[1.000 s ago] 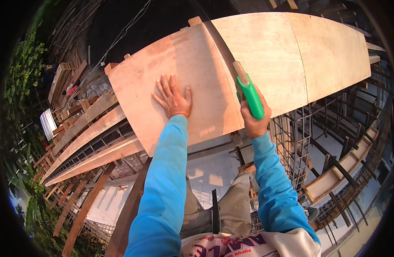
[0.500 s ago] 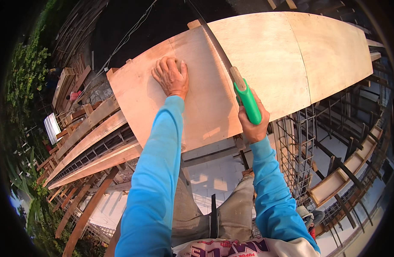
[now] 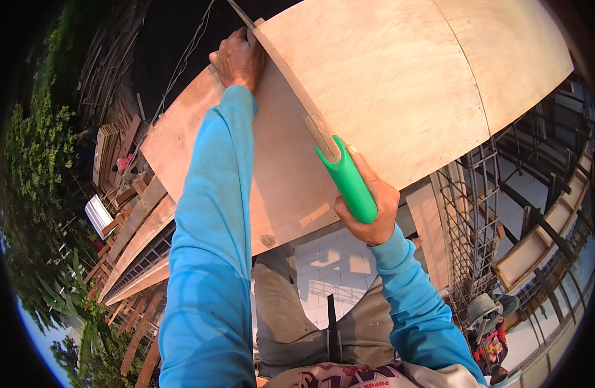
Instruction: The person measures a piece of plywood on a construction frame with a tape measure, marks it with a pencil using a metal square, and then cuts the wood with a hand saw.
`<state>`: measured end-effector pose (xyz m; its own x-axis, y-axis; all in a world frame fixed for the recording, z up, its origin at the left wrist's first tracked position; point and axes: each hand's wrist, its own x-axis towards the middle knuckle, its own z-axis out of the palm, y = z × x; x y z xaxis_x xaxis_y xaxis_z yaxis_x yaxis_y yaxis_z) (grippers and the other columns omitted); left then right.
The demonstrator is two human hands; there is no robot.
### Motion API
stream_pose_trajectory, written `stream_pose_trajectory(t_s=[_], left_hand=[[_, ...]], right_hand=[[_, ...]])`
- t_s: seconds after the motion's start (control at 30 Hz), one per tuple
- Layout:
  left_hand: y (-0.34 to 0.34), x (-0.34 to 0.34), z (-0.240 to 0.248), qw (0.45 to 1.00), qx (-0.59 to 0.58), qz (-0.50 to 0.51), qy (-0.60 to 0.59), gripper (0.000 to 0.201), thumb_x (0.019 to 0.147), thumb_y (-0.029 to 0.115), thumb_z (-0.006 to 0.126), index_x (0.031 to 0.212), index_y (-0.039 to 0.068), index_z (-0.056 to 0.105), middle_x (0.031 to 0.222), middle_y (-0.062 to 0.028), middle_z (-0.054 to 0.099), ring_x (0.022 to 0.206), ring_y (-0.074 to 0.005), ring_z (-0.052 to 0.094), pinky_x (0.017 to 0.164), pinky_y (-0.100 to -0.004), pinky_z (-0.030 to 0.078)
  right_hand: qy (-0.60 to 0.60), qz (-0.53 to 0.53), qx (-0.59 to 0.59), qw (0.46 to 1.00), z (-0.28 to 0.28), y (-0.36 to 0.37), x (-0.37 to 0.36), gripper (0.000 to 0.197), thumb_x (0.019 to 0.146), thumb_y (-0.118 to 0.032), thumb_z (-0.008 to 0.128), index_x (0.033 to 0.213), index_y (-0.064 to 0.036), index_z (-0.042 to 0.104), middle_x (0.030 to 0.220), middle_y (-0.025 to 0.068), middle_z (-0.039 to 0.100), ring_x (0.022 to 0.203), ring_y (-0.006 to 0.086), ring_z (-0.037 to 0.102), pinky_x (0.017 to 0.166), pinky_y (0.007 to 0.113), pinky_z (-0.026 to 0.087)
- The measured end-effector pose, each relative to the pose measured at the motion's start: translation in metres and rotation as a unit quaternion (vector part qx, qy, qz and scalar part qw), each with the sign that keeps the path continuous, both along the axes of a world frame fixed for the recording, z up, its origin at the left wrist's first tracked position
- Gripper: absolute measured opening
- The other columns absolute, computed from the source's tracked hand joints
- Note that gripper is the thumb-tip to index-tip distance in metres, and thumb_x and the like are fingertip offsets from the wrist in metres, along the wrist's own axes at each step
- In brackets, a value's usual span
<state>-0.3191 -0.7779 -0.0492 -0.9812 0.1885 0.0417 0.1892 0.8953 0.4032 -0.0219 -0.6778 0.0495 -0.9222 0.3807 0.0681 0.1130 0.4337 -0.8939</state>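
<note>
A large curved-edged plywood sheet (image 3: pixel 368 84) lies before me. My right hand (image 3: pixel 379 205) is wrapped round the green handle of a handsaw (image 3: pixel 353 187). Its blade is seen nearly edge-on and runs away from me over the sheet, its tip beyond the far edge. Just left of the blade's far part, my left hand (image 3: pixel 238 63) grips the sheet's far edge, fingers curled over it and partly hidden. Left of the saw line, the smaller part of the sheet lies under my left arm.
Curved timber beams (image 3: pixel 142 239) and loose planks are at the left. Under the sheet's right side stands a steel rebar cage (image 3: pixel 482 213). A curved wooden form (image 3: pixel 527 255) lies at far right. Another person in a grey hat (image 3: pixel 484 309) is below at lower right. Thin wires (image 3: pixel 184 68) hang at upper left.
My left hand has moved from lying on the sheet out to its far edge, by the blade. The saw and my right hand have come nearer to me. The view has shifted.
</note>
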Motion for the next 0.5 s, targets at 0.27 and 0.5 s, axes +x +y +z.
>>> stream_pose_trajectory(t_s=[0.27,0.5], left_hand=[[-0.001,-0.002,0.003,1.000,-0.013,0.002,-0.021,0.041,0.095,0.043,0.046,0.099,0.011,0.072,0.098,-0.0159,0.071,0.097,-0.0348,0.064,0.088,-0.0419,0.039],[0.005,-0.002,0.000,1.000,-0.009,-0.006,0.019,0.043,0.096,0.039,0.043,0.097,0.009,0.074,0.098,-0.0143,0.071,0.096,-0.0333,0.064,0.087,-0.0416,0.037]], right_hand=[[0.003,0.022,0.033,0.999,0.006,0.010,0.008,0.071,0.059,0.003,0.070,0.130,0.0030,0.058,0.108,0.0199,0.069,0.069,0.0304,0.067,0.066,0.035,0.054],[0.013,-0.007,-0.080,0.997,0.001,0.013,-0.021,0.071,0.063,0.004,0.067,0.133,0.0029,0.055,0.105,0.0194,0.070,0.072,0.0275,0.069,0.070,0.031,0.055]])
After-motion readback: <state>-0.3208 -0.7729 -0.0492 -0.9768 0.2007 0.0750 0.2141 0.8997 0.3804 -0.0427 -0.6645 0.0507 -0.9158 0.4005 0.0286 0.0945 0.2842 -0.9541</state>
